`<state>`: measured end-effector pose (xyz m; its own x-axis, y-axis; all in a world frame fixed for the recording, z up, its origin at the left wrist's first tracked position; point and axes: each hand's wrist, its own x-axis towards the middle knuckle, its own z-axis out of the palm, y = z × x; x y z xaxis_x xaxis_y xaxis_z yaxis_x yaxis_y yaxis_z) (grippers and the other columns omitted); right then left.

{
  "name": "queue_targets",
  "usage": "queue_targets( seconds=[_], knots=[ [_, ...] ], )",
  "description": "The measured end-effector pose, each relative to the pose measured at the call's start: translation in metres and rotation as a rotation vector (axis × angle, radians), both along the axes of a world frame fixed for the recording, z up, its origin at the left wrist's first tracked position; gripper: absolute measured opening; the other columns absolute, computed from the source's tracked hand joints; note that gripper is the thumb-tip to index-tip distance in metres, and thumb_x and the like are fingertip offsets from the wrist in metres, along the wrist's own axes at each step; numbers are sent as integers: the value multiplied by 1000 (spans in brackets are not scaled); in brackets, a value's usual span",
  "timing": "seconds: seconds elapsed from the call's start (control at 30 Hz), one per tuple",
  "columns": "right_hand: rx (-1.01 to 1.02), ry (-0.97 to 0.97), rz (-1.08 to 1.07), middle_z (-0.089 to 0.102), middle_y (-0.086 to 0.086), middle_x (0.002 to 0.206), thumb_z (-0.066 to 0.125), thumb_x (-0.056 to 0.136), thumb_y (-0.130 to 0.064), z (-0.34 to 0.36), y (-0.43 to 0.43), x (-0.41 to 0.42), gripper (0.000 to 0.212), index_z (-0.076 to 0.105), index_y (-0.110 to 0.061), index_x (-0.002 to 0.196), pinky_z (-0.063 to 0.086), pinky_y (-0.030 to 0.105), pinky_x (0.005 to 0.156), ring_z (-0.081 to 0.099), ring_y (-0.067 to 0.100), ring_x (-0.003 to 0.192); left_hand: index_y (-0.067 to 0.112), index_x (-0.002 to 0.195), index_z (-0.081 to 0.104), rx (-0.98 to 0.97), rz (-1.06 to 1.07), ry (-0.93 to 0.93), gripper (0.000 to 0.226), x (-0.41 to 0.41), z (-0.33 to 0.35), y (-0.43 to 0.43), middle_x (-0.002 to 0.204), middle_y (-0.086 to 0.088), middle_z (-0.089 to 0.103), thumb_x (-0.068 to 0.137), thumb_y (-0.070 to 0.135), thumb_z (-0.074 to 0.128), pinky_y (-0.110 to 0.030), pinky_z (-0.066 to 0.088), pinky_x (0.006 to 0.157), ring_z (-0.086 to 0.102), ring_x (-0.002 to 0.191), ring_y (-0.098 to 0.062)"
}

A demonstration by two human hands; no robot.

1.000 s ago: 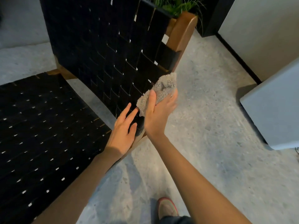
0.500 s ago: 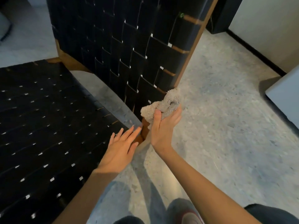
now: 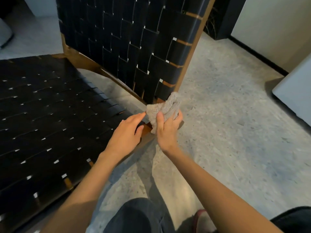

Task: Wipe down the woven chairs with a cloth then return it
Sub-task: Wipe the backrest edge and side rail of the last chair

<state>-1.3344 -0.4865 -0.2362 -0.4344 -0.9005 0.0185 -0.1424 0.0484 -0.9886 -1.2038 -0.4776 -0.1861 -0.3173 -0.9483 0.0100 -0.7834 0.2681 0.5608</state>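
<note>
**Soft cloth bunched at the foot of the backrest**

Head view: The cloth is a grey-beige, fluffy, deep-piled rag, crumpled into a loose wad. It sits at the lower right corner of the woven backrest, touching the foot of the wooden frame. The right hand grips it from below, with the thumb laid across the front and the fingers curled behind, so the top of the wad stands free above the knuckles.

It looks light and limp, likely to fold around edges and into gaps rather than skid. A bunched fistful like this one probably suits it best, since a loose corner could snag on a strap end.

The left hand holds nothing. Its fingers are stretched nearly straight over the near corner of the woven seat, and the forefinger reaches the cloth's left edge.

Both seat and backrest are wide, flat black straps in a basket weave, smooth with a faint sheen, and pale chinks show at the crossings. They probably give a little under pressure. The frame is warm brown timber, squared and hard, with straps wrapped around its upright.

The floor underneath is pale speckled stone or concrete.
</note>
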Motion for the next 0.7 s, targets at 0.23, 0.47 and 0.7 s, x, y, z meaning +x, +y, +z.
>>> queue_targets(
  seconds=[0.23, 0.47, 0.7],
  knots=[
    [55, 318, 221, 20, -5, 137, 46, 98, -41, -6, 41, -3, 63, 13, -20, 148, 30, 19, 108, 32, 16, 129, 27, 150, 17, 42, -50, -440, 55, 33, 11, 35, 159, 2, 12, 99, 49, 22, -35, 9, 117, 9, 146, -15],
    [89, 1127, 347, -3, 19, 153, 44, 97, -44, 19, 45, -5, 76, -7, -29, 152, 36, 46, 107, 18, 36, 130, 28, 151, 0, 46, -19, -597, 71, 63, 21, 61, 159, 5, 2, 93, 62, 20, -37, 8, 117, 4, 146, -16],
    [241, 1195, 423, 21, 16, 141, 57, 94, -23, 27, 46, 8, 82, 0, -20, 153, 51, 39, 90, 39, 35, 119, 26, 151, 0, 9, -7, -623, 67, 64, 21, 70, 160, 1, 4, 96, 56, 23, -41, 11, 119, 6, 146, -21]
  ],
)
